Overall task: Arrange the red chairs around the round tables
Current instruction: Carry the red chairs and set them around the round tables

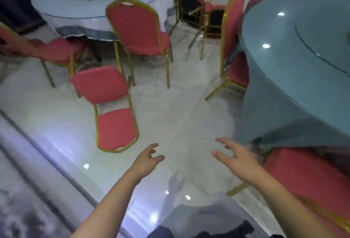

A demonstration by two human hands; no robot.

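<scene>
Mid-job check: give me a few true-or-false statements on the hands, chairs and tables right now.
1. The left hand and the right hand hold nothing. True.
2. The left hand grips a chair. False: it hovers open, short of the nearest red chair.
3. The right-side table has a red cloth. False: the cloth is blue-grey.
4. An upright red chair stands beside the white-clothed table. True.

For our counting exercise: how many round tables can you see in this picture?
2: a white-clothed table top left, a blue-clothed table right. Others may lie out of view.
</scene>
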